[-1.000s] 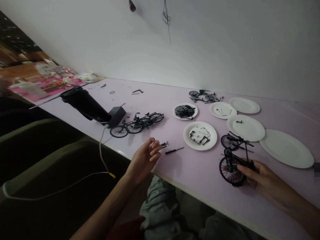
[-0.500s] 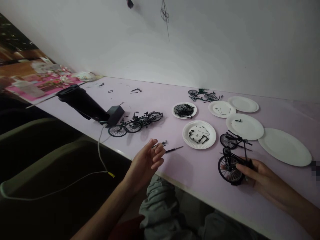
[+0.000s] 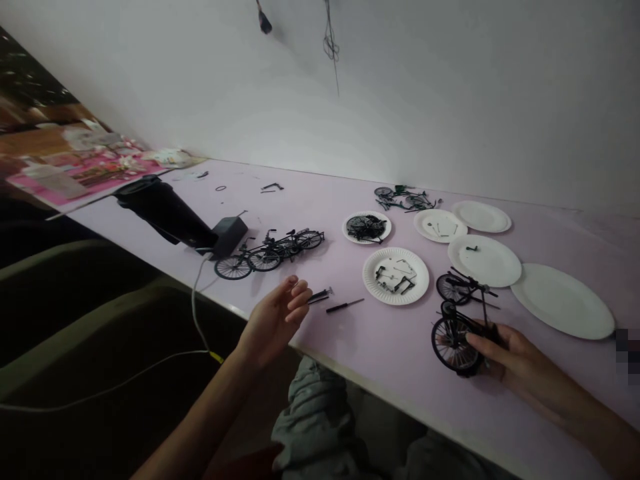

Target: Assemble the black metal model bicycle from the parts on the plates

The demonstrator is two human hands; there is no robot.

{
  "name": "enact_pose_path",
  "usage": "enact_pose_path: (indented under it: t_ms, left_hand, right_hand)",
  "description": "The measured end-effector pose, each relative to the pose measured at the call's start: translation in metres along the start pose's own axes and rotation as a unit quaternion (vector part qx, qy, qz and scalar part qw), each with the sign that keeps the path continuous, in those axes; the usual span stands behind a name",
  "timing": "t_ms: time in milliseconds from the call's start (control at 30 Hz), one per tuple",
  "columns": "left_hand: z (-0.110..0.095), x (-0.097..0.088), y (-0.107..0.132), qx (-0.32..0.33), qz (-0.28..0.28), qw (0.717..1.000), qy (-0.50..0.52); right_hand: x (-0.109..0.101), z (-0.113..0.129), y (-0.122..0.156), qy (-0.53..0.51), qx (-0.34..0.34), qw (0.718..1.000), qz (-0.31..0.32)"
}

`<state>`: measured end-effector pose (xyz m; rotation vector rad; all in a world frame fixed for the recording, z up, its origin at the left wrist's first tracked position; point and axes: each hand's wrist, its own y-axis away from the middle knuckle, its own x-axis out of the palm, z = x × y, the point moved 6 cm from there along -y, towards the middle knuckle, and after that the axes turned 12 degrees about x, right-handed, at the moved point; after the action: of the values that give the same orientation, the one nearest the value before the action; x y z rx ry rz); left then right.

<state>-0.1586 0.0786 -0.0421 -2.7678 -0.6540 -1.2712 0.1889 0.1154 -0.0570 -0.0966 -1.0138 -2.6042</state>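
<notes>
My right hand (image 3: pixel 500 353) grips a small black model bicycle (image 3: pixel 463 313) that stands upright on the pink table (image 3: pixel 380 347), fingers wrapped round its frame behind the rear wheel. My left hand (image 3: pixel 277 317) hovers at the table's front edge, fingers loosely curled and apart, holding nothing. Just beyond its fingertips lie a small black tool (image 3: pixel 320 295) and a thin screwdriver (image 3: pixel 345 305). A paper plate (image 3: pixel 396 275) with small metal parts sits between the two hands.
More paper plates (image 3: pixel 563 301) spread to the right; one plate (image 3: pixel 367 227) holds black parts. Finished model bicycles (image 3: pixel 270 253) stand beside a black box (image 3: pixel 229 235) and a dark cylinder (image 3: pixel 165 208) with a cable. Green bike parts (image 3: pixel 406 197) lie near the wall.
My left hand drifted slightly left and down, away from the small tool. The right hand keeps its hold on the model bicycle; the view shifted a little.
</notes>
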Motion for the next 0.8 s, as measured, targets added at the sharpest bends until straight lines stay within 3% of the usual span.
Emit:
enact_pose_path:
  t_ms: [233,400,567,800]
  left_hand:
    - [0.001,0.006,0.01,-0.002,0.001,1.0,-0.031]
    - [0.007,0.02,0.024,-0.038,0.088,0.993,-0.073]
    - [0.015,0.004,0.009,-0.031,0.04,0.995,-0.081]
    - [0.007,0.007,0.007,0.013,0.076,0.993,-0.09]
  right_hand:
    - [-0.003,-0.004,-0.002,-0.006,0.011,1.0,0.009]
    - [-0.007,-0.004,-0.001,0.002,0.002,1.0,-0.03]
    - [0.0,0.001,0.003,0.02,0.008,0.999,-0.024]
    - [-0.001,0.002,0.004,0.024,0.002,0.999,-0.032]
